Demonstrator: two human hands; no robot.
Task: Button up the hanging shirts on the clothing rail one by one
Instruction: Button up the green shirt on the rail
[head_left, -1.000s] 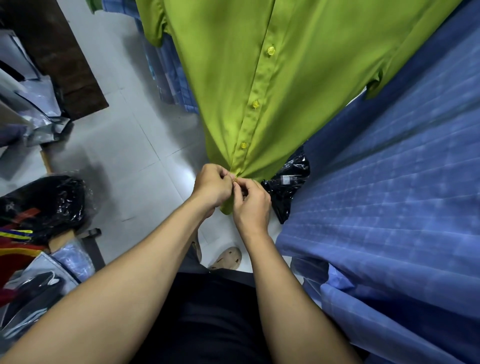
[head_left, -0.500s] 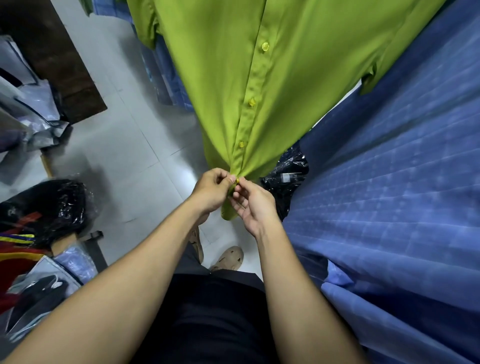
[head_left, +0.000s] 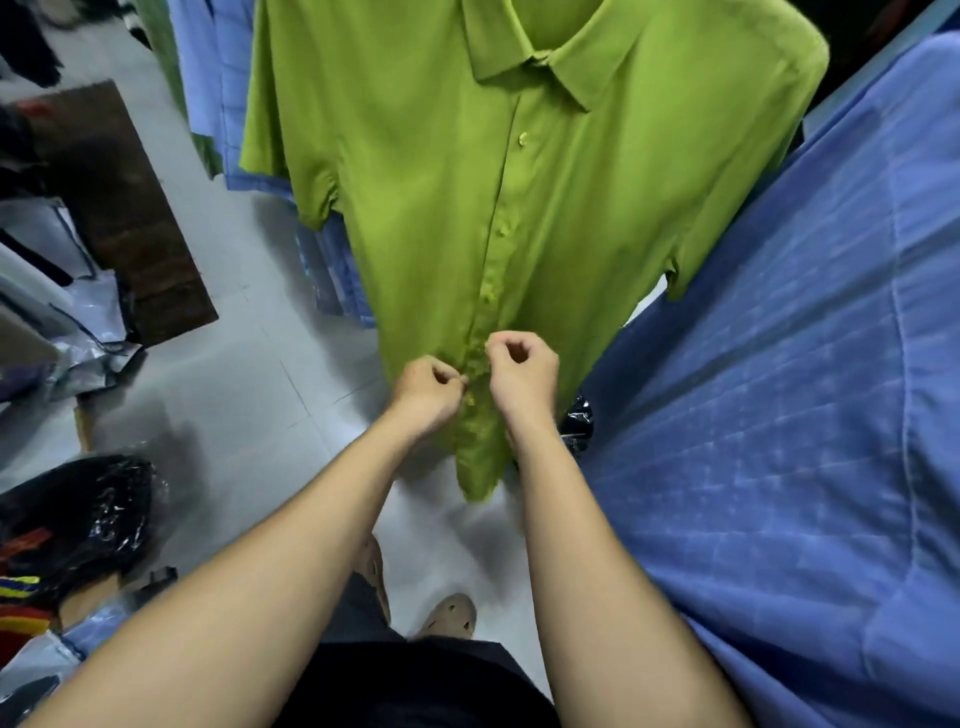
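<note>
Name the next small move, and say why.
Probably let go of the green shirt and reach for the blue shirt beside it: the placket looks closed at every visible button, past the left hand and right hand, though blur hides the spot between them.

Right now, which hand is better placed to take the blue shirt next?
Right, likely. The right hand is nearer the blue shirt hanging on that side; the left hand pinches the placket of the green shirt, farther away.

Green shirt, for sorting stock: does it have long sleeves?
No, the green shirt has short sleeves ending well above its hem.
</note>
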